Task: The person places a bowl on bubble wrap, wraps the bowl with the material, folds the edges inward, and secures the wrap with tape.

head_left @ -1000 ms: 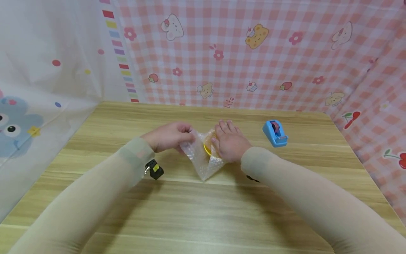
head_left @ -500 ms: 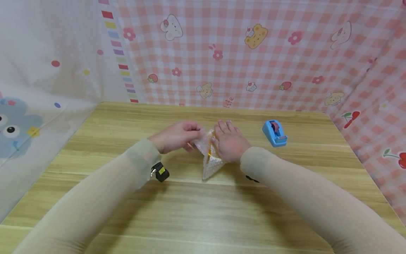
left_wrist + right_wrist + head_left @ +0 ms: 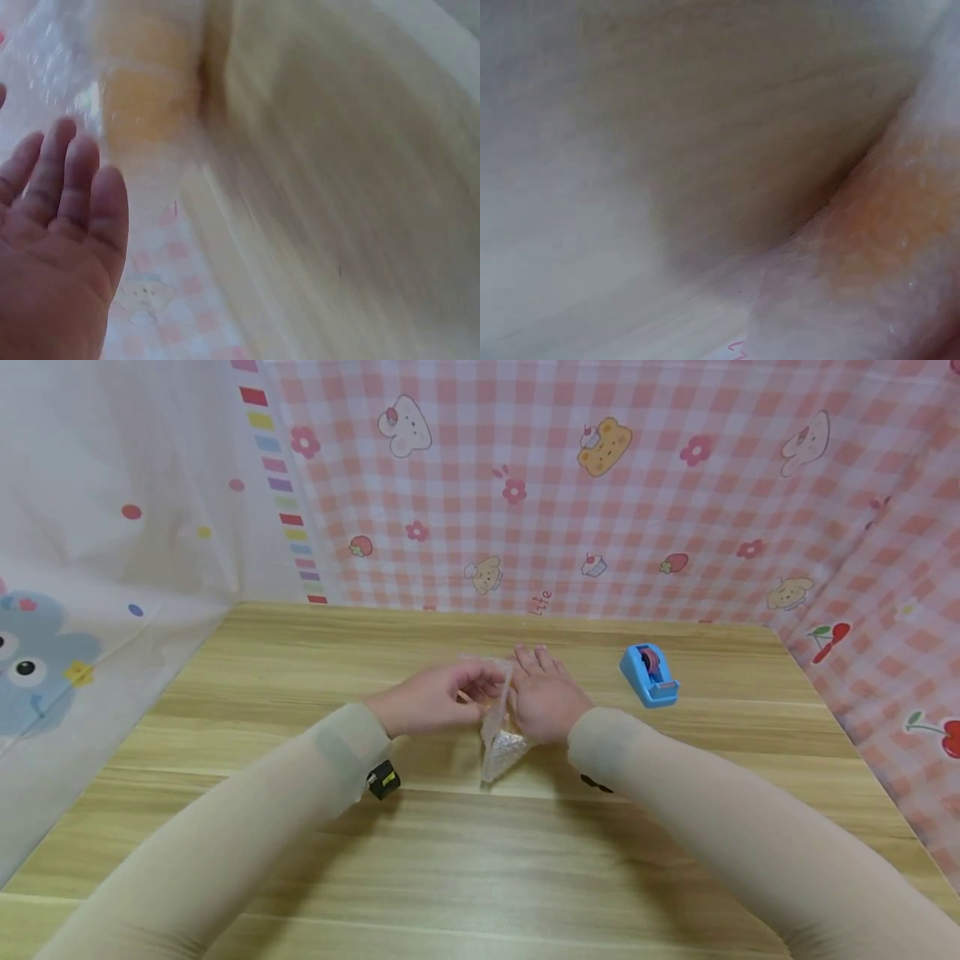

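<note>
Bubble wrap (image 3: 508, 752) looks light, soft — pinch its raised edge; your left hand (image 3: 438, 697) sits there, your right hand (image 3: 551, 702) flat atop it — all fingers released.

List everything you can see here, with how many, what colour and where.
bubble wrap: one piece, clear, on the table between the hands
wrapped item: apparently one, yellow-orange, inside the wrap
tape dispenser: one, blue, on the table's right side
tape roll: one, reddish, in the dispenser
table: one, light wood, underneath
checked cloth: count unclear, pink-and-white, behind and right
white cloth: one, printed, left
wrist devices: two, black, under the wrists
left hand: one, bare, at the wrap's left
right hand: one, bare, over the wrap
sleeves: two, cream, on both arms
</note>
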Demonstrator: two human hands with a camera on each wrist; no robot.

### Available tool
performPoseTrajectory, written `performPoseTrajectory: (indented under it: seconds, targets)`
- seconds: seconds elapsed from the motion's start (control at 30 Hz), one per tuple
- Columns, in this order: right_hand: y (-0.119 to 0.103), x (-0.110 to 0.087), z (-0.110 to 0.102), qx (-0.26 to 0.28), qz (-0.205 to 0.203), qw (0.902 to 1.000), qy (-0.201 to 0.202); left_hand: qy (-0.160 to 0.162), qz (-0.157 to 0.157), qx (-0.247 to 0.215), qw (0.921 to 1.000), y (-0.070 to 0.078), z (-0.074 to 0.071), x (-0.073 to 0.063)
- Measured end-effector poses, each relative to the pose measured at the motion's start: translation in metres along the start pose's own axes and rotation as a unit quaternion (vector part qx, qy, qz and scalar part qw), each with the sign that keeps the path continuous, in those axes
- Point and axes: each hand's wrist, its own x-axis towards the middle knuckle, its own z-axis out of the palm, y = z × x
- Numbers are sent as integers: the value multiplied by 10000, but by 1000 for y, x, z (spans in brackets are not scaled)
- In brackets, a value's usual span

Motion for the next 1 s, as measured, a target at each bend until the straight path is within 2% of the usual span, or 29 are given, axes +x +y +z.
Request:
performPoseTrajectory:
  seconds: [0.1,0.2,0.33,0.43,0.57,0.7,0.9,1.0]
  targets:
    - [2,0,0,-58,-227,9997,93,56,124,880,9960,1,8,2]
    - [5,2,0,29,-435,9988,212,65,12,1595,9872,2,15,3]
    - [11,5,0,783,-322,9959,316,144,-93,2191,9756,3,23,3]
    - [15,5,-2,1569,-85,9871,309,223,-129,2543,9668,3,26,3]
    - [19,3,-6,2217,226,9747,196,112,-274,2790,9598,2,28,4]
    - [23,1,-8,2544,435,9660,168,-130,-263,2906,9564,3,30,5]
    - [29,2,-7,2624,873,9602,400,-374,-407,3052,9507,1,34,10]
    - [31,2,-5,2703,1019,9567,351,-401,-472,3100,9487,1,36,12]
